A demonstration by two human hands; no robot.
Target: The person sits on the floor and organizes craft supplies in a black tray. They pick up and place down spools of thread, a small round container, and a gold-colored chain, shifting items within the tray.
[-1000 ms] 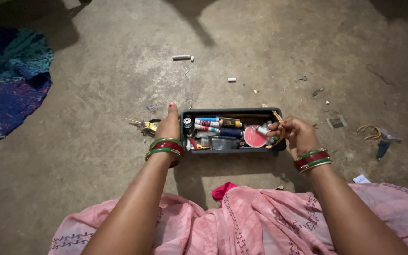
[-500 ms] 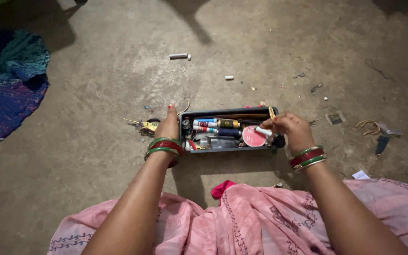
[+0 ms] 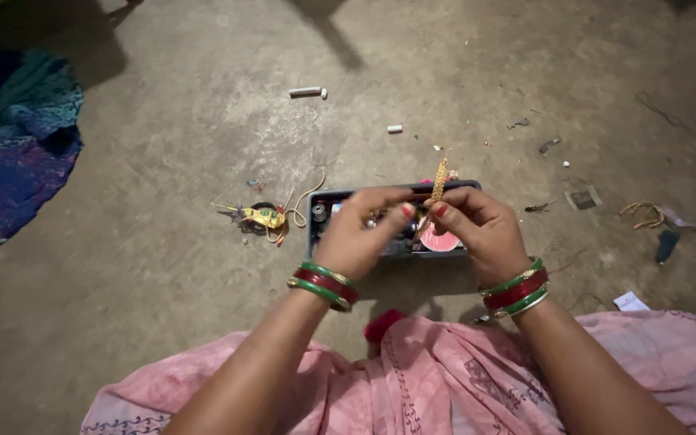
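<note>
The concrete floor (image 3: pixel 163 266) is grey, rough and stained, and carries every item in view. A blue and purple woven cloth (image 3: pixel 14 145) lies bunched at the floor's left edge, cut off by the frame. Pink patterned fabric (image 3: pixel 445 379) covers the person's lap along the floor's near edge.

A dark rectangular plastic tray (image 3: pixel 313 216) sits near the middle of the floor. Both hands cover most of it; a round pink disc (image 3: pixel 443 240) and parts of some small tubes show inside, and the other contents cannot be made out.

The left hand (image 3: pixel 360 234) and right hand (image 3: pixel 477 229) are raised together over the tray, each wrist ringed with red and green bangles. The thumb and fingertips of each hand are pinched onto the lower end of a thin gold strip (image 3: pixel 439 181), which has a braided or beaded texture and stands almost upright over the tray's far edge. The strip's lower end is hidden between the fingers.

A small yellow and green ornament with a cord (image 3: pixel 266 217) lies just left of the tray. A white cylinder (image 3: pixel 306 92) lies towards the far edge. Scraps are scattered towards the floor's right edge, too small to identify.
</note>
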